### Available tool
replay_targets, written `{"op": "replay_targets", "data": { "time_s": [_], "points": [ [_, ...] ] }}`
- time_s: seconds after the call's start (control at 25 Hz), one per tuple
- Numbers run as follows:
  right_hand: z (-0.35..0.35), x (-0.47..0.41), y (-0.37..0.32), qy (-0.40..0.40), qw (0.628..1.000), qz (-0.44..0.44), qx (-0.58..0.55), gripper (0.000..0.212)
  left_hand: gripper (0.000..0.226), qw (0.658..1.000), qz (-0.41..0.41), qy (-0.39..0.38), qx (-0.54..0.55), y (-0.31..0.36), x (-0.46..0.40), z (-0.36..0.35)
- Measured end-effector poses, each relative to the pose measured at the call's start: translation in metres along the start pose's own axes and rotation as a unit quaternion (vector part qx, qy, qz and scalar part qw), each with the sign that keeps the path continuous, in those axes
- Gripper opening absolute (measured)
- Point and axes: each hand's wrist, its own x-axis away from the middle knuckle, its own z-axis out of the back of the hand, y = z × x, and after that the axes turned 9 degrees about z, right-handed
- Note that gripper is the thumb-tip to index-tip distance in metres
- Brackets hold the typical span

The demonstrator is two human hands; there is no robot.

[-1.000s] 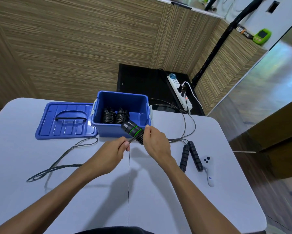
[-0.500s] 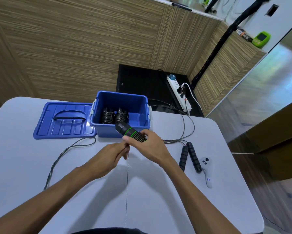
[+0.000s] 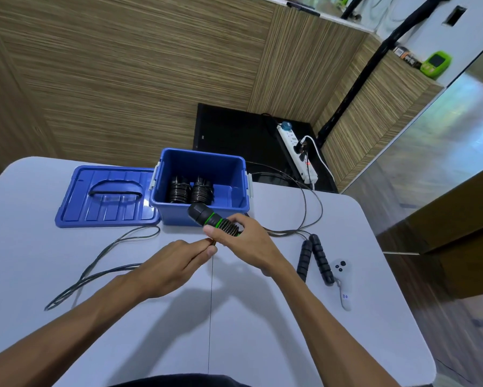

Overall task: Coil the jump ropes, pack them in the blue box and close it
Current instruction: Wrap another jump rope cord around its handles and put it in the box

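My right hand point(image 3: 246, 244) grips a black jump-rope handle with green rings point(image 3: 207, 217), cord wound round part of it, just in front of the open blue box point(image 3: 236, 170). My left hand point(image 3: 179, 263) pinches the cord right below that handle. The loose grey cord point(image 3: 100, 261) trails left across the white table point(image 3: 262, 331). Inside the box stand two coiled black ropes point(image 3: 191, 191). The blue lid point(image 3: 106, 196) lies flat to the box's left. A second rope's two black foam handles point(image 3: 314, 258) lie to my right, its cord point(image 3: 304, 208) looping behind the box.
A white controller point(image 3: 343, 286) lies beside the foam handles near the table's right edge. Beyond the table a white power strip point(image 3: 297, 152) sits on a black floor mat, against wood-panelled walls.
My right hand has turned the green-ringed handle to point up-left and closed over it. The loose cord on the left has shifted on the table.
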Motion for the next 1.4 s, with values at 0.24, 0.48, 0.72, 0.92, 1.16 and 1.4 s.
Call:
{"op": "replay_targets", "data": {
  "time_s": [0.24,0.48,0.72,0.92,1.16,1.4],
  "points": [
    [0.001,0.000,-0.002,0.004,1.000,0.006,0.021,0.066,0.035,0.996,-0.002,0.012,0.092,-0.008,-0.004,-0.007],
    [0.009,0.008,-0.016,-0.031,0.994,0.079,0.073,0.045,0.026,1.000,0.013,-0.024,0.009,-0.046,-0.022,0.005],
    [0.006,0.023,-0.025,-0.129,0.937,0.184,0.267,0.059,0.011,0.984,-0.063,-0.115,-0.123,-0.054,-0.054,0.042],
    [-0.002,0.019,-0.016,-0.157,0.883,0.156,0.414,0.068,0.009,0.862,-0.110,-0.128,-0.477,0.010,-0.068,0.060],
    [0.008,0.008,-0.001,-0.065,0.908,0.128,0.394,0.062,0.022,0.866,0.026,-0.030,-0.498,0.060,-0.029,0.039],
    [0.010,-0.004,-0.002,0.042,0.930,0.108,0.348,0.059,0.020,0.959,0.153,0.227,0.075,0.058,-0.002,-0.013]
  ]
}}
